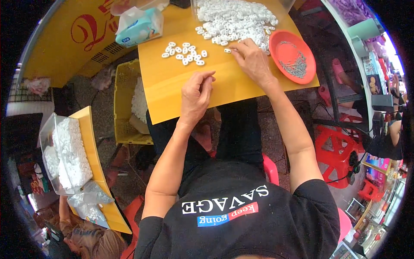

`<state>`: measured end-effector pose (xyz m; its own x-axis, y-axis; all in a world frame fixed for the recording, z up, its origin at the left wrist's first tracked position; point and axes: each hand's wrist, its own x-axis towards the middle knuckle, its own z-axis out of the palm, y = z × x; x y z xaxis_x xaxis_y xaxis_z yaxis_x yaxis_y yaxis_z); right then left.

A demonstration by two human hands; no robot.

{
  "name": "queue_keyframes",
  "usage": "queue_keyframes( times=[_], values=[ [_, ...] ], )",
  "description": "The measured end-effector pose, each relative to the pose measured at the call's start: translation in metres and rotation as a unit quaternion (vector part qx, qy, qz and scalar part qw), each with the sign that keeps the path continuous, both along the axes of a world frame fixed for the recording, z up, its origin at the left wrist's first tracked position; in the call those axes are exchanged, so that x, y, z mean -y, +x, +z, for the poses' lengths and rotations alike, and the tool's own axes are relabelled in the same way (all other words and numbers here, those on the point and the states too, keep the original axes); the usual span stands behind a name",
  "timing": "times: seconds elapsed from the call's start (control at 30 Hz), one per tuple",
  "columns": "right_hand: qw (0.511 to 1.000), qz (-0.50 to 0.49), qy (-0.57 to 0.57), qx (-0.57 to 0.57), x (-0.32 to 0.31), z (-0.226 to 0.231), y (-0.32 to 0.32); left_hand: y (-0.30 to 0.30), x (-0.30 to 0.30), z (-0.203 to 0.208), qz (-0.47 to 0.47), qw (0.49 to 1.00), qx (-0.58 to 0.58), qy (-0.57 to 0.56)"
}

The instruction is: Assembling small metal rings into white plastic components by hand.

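Note:
My right hand (253, 60) reaches over the yellow table, its thumb and fingertips closed at the end of a small white oval piece with two holes (227, 50). Right beside that hand a large heap of similar white pieces (237, 23) spreads from a clear bin. My left hand (197, 94) is held over the near part of the table with fingers curled and thumb pressed to them; what they hold, if anything, is hidden. A small group of loose white pieces (185, 53) lies beyond it. An orange-red dish (307, 52) holds small grey metal parts (295, 67).
A blue tissue pack (140, 28) stands at the table's far left. Below the left edge is a yellow crate (127, 82) with white pieces. Further left, another person sits by a second table (97, 146) bearing a clear bin (67, 151). Red stools (334, 151) stand at right.

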<state>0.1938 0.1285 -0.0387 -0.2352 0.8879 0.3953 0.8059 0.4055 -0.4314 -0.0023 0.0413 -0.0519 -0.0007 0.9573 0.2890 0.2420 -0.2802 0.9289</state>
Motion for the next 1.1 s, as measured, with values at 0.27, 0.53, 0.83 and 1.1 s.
queue_keyframes(
  times=[0.27, 0.53, 0.83, 1.1],
  values=[
    [0.998, 0.002, -0.002, 0.062, -0.007, 0.001, -0.008, 0.001, 0.0, -0.004, 0.0, 1.0, 0.007, 0.003],
    [0.996, 0.082, -0.043, -0.022, 0.002, -0.001, -0.018, -0.003, 0.0, -0.01, -0.005, 1.0, -0.002, 0.01],
    [0.729, 0.086, -0.351, -0.581, 0.068, 0.0, -0.042, 0.009, 0.009, -0.002, 0.046, 0.995, 0.075, 0.043],
    [0.719, 0.083, -0.341, -0.6, 0.098, 0.019, -0.047, 0.012, 0.026, 0.013, 0.019, 0.976, 0.215, -0.019]
  ],
)
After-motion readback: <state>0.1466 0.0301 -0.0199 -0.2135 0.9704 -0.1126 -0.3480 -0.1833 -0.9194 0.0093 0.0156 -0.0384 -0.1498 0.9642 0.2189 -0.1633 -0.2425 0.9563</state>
